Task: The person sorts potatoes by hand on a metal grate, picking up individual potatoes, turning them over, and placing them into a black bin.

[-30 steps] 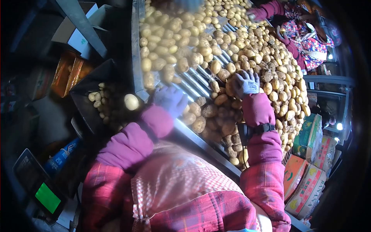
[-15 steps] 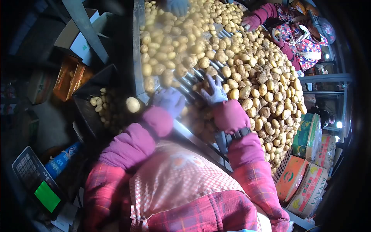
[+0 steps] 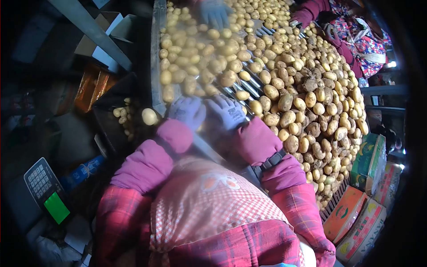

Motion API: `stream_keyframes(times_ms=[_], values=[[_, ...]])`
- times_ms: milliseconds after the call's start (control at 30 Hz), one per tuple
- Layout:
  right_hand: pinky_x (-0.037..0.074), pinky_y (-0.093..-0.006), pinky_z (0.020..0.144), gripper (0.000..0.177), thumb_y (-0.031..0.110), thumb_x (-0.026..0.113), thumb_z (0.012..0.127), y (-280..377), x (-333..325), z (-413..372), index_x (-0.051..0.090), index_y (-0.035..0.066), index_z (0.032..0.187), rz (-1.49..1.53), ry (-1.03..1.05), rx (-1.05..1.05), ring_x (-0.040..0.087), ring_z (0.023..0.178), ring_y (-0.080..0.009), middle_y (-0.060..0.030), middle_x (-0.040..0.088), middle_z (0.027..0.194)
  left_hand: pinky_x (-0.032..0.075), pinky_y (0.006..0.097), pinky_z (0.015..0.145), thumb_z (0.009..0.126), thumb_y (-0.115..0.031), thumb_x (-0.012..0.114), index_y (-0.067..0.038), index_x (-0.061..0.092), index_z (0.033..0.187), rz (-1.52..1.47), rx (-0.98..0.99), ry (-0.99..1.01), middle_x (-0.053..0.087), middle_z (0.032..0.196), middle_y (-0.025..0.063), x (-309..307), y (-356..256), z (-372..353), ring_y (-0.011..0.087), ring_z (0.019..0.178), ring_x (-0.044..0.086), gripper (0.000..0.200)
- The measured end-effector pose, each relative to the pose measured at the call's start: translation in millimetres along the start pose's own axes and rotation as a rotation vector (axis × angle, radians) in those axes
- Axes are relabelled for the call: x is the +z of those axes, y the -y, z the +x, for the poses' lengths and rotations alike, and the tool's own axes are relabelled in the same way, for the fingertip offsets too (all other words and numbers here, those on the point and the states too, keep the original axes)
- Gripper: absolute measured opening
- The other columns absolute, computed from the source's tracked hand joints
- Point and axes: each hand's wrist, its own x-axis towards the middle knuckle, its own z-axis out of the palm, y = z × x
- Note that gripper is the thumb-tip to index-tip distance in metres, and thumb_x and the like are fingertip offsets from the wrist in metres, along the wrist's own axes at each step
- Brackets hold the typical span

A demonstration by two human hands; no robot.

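Many potatoes cover a sorting table with metal rollers. My left hand, in a pale glove, lies at the near left corner of the table, fingers stretched forward toward the nearest potatoes. Beside it, my right hand, also gloved, rests at the near edge of the rollers with its fingers extended and spread. A potato lies just past the right fingertips. Neither hand shows anything in its grasp, though both palms are hidden. Haze blurs the potatoes at the upper left.
Left of the table, a dark bin contains several potatoes, with one larger pale potato nearer me. A scale display stands at lower left. Another person's gloved hand is at the top; a co-worker works upper right. Cartons are stacked at right.
My right hand has moved left and closer to my left hand, off the rollers' middle. The other person's hand at the top reaches further in. The whole view has shifted slightly.
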Motion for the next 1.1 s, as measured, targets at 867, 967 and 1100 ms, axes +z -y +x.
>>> stream_keyframes(times_ms=[867, 967, 1100], values=[[0.040, -0.0454, 0.093, 0.039, 0.033, 0.049, 0.084, -121.1, -4.4, 73.3, 0.051, 0.022, 0.121, -0.121, 0.111, 0.541, 0.050, 0.112, -0.0361, -0.0144, 0.054, 0.120, 0.046, 0.0450, 0.075, 0.076, -0.031, 0.066, -0.013, 0.058, 0.108, 0.048, -0.034, -0.096, 0.058, 0.104, 0.0090, -6.9, -13.3, -7.4, 0.0323, 0.087, 0.058, 0.037], [0.039, -0.0470, 0.095, 0.032, 0.033, 0.049, 0.084, -109.4, -8.0, 85.7, 0.053, 0.025, 0.115, -0.129, 0.232, 0.555, 0.049, 0.114, -0.0356, -0.0162, 0.054, 0.119, 0.047, 0.0449, 0.075, 0.077, -0.030, 0.065, -0.015, 0.059, 0.108, 0.073, -0.040, -0.058, 0.057, 0.103, 0.0080, -6.9, -11.5, -3.4, 0.0313, 0.086, 0.059, 0.035], [0.044, -0.0458, 0.088, 0.030, 0.031, 0.048, 0.086, -127.3, 3.2, 91.9, 0.055, 0.022, 0.114, 0.043, 0.183, 0.667, 0.056, 0.104, -0.0374, -0.0168, 0.059, 0.112, 0.048, 0.0437, 0.073, 0.076, -0.030, 0.066, -0.016, 0.056, 0.115, -0.062, -0.159, 0.022, 0.057, 0.102, 0.0094, 0.5, -2.6, -3.1, 0.0322, 0.087, 0.059, 0.042]])
